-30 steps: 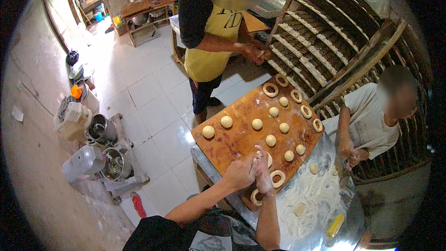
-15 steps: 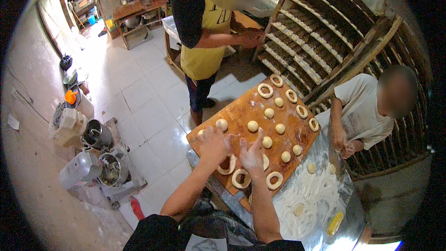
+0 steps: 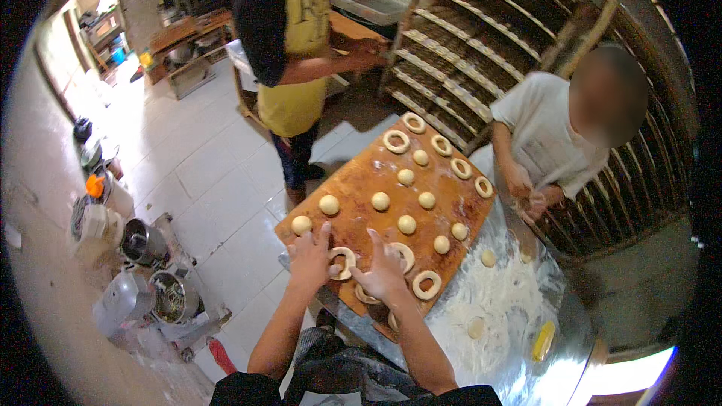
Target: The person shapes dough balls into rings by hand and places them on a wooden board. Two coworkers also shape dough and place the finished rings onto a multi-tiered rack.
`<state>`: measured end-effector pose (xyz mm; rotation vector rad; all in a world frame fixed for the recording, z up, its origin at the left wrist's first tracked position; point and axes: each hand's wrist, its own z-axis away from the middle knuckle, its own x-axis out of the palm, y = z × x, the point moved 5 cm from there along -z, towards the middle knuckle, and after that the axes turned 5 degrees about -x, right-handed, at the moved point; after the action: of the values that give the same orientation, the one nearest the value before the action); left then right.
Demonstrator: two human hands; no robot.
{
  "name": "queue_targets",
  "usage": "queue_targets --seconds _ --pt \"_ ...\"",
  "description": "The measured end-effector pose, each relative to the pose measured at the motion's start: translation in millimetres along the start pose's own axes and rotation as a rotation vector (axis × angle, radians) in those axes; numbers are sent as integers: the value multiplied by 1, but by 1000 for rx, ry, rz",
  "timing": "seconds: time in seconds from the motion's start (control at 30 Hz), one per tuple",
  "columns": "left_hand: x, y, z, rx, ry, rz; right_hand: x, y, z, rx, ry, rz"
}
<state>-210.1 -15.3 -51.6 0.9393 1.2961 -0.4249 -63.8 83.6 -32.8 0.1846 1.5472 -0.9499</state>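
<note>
A wooden board point(image 3: 361, 180) lies on a floured metal table point(image 3: 511, 308) and carries several round dough balls point(image 3: 380, 201) and several ring-shaped dough pieces point(image 3: 396, 140). My left hand point(image 3: 310, 256) rests flat with spread fingers at the board's near left corner, beside a dough ring point(image 3: 344, 262). My right hand point(image 3: 382, 271) lies open over another ring point(image 3: 404, 256), fingertips touching the dough. A further ring point(image 3: 426, 284) sits just right of that hand. Neither hand grips anything.
A person in a white shirt point(image 3: 541, 135) works at the table's far right. Another in a yellow apron point(image 3: 297, 53) stands behind the board by a tall wooden rack point(image 3: 481, 45). Metal pots point(image 3: 143, 244) and mixers stand on the tiled floor at left.
Both my hands shifted left along the board's near edge and flattened out. A ring was set down at the near left corner. The head view moved closer to the board.
</note>
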Motion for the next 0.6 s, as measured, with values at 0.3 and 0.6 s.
queue_targets --seconds 0.3,0.6 --pt "13 12 -1 5 37 -44 -78 234 244 836 259 24" --pt "57 188 85 300 -170 422 -71 253 250 589 186 -536"
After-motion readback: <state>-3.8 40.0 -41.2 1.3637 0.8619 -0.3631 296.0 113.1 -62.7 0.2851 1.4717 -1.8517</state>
